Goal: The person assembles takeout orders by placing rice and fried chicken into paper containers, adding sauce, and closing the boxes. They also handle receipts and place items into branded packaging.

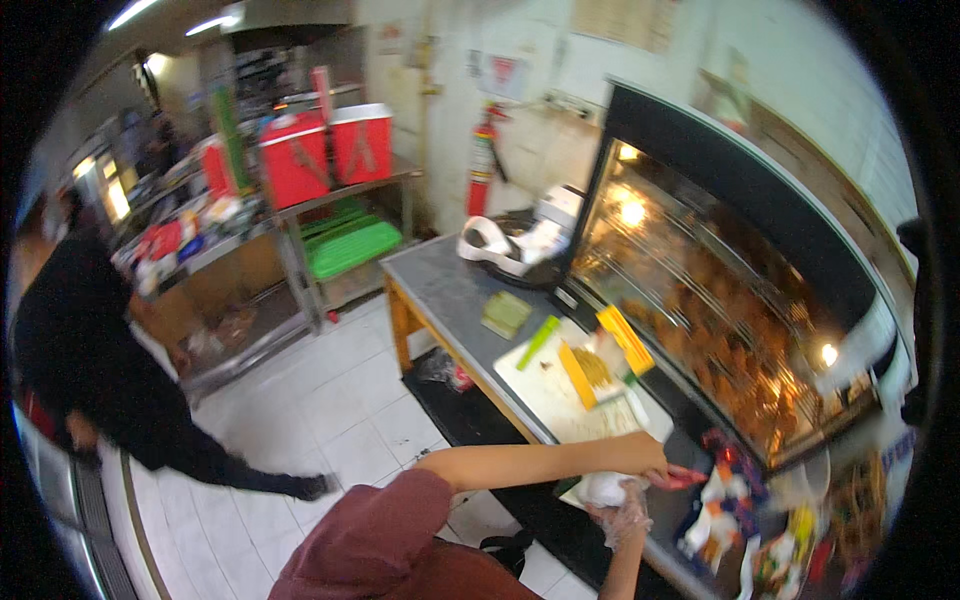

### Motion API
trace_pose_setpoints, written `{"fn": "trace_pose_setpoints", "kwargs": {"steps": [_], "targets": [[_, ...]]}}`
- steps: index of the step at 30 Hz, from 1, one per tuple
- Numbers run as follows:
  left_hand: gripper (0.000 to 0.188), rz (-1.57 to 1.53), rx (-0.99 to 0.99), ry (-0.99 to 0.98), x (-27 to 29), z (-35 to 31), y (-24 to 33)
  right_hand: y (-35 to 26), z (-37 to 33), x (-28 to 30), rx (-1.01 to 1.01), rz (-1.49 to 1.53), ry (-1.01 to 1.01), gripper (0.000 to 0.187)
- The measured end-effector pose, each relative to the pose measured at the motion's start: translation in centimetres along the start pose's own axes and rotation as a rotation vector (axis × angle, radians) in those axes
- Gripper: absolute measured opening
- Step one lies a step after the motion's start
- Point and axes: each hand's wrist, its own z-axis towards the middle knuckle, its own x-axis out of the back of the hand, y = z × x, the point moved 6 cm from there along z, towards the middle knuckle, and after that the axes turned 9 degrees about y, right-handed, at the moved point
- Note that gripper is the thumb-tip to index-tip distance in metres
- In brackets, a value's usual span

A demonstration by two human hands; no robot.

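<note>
My left hand point(645, 455) reaches across from the left above the counter, fingers closed at a pinkish-red, strip-like thing point(685, 477) whose kind I cannot make out. Just below it, my right hand point(625, 515), in a clear plastic glove, grips a small white plastic bag point(605, 489). What the bag contains is hidden. Farther back lies a white cutting board point(530, 372) with a yellow tray point(580, 377) on it, holding something yellowish-green. Beside that tray stands a second yellow piece point(625, 340). A bright green strip point(540, 342) rests at the board's left edge.
A lit glass display cabinet point(700, 300) with browned food borders the counter point(440, 275) on the right. A white device point(515, 245) and a green pad point(506, 314) sit farther back. Colourful packages point(725, 510) crowd the near right. Another person point(95, 340) walks at left, near red boxes point(296, 158).
</note>
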Motion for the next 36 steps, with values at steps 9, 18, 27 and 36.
{"fn": "trace_pose_setpoints", "kwargs": {"steps": [9, 18, 27, 36], "targets": [[0.051, 0.132, 0.386, 0.475, 9.6, -9.1, 0.0, -3.0, 7.3, -2.5, 0.048, -0.026, -0.152, 0.054], [0.056, 0.129, 1.324, 0.673, 8.3, -20.5, 3.9, -5.4, 9.9, -4.5, 0.059, -0.086, -0.279, 0.049], [0.031, 0.027, 1.062, 0.909, 7.6, -20.6, 0.2, -5.9, 9.3, -10.8, 0.098, -0.090, -0.367, 0.044], [0.034, -0.278, 1.045, 1.073, 10.3, -23.7, -1.9, -1.7, 3.3, -21.7, 0.073, -0.100, -0.460, 0.040]]}}
